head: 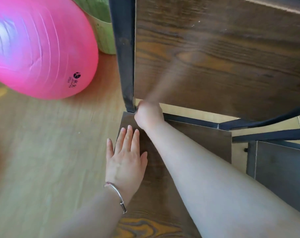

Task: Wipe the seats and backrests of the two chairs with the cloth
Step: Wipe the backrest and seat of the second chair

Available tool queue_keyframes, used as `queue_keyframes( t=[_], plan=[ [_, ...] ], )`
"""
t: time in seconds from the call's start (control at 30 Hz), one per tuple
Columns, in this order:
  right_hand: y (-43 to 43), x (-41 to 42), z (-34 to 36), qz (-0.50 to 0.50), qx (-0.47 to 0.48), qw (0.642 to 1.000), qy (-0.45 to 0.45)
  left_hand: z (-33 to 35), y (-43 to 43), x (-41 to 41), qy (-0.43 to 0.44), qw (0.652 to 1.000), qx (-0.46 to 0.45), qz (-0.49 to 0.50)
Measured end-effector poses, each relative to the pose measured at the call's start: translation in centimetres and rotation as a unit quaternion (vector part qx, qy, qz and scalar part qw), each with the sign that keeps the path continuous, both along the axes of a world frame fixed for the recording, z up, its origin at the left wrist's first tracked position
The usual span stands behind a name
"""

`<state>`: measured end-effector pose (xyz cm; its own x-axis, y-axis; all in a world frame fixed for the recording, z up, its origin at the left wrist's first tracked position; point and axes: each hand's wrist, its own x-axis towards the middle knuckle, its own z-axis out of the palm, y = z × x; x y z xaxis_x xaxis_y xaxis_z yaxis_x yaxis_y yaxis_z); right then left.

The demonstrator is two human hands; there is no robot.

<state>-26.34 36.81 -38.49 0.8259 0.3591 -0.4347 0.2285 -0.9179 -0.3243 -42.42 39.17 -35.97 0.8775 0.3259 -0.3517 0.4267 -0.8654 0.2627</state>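
- Head view: the left hand lies flat, fingers spread and grasping nothing, on the chair seat at 6 o'clock.
- The right hand is clenched at the seat's back corner, touching the black frame post.
- A brownish smear, seemingly the cloth, streaks toward 1 o'clock across the backrest.
- A pink ball sits at 10 o'clock.

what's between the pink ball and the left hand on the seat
In the head view, only bare wooden floor lies between the pink ball and the left hand.
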Motion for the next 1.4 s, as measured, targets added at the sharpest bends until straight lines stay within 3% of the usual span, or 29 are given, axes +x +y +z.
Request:
queue_keyframes(
  t=[0.5, 0.8, 0.97, 1.13, 1.2, 1.3, 1.4],
  plan=[
    [-3.0, 2.4, 1.0, -0.042, 0.088, 0.977, 0.188, 0.8, 1.6, -0.6, -0.012, 1.000, 0.022, -0.011],
    [-8.9, 0.3, 0.3, 0.118, 0.148, 0.982, -0.007, 0.5, 1.1, -1.1, -0.012, 0.999, 0.039, -0.035],
    [-13.9, -3.8, 0.7, 0.136, 0.111, 0.983, -0.057, 0.3, -0.3, -1.3, 0.006, 0.998, 0.034, -0.047],
    [-17.6, -8.2, 1.7, 0.084, 0.071, 0.993, -0.053, 0.4, -0.7, -1.7, 0.018, 0.998, 0.034, -0.056],
    [-17.2, -7.9, 2.2, 0.001, 0.107, 0.993, -0.050, 0.5, -0.4, -1.8, 0.017, 0.998, 0.035, -0.051],
    [-15.3, -5.5, 2.7, -0.181, 0.172, 0.964, -0.094, 0.7, 0.3, -2.1, 0.020, 0.998, 0.039, -0.037],
    [-12.0, -4.1, 1.7, -0.211, 0.139, 0.962, -0.102, 0.8, 1.2, -2.7, 0.023, 0.999, 0.036, -0.021]
  ],
)
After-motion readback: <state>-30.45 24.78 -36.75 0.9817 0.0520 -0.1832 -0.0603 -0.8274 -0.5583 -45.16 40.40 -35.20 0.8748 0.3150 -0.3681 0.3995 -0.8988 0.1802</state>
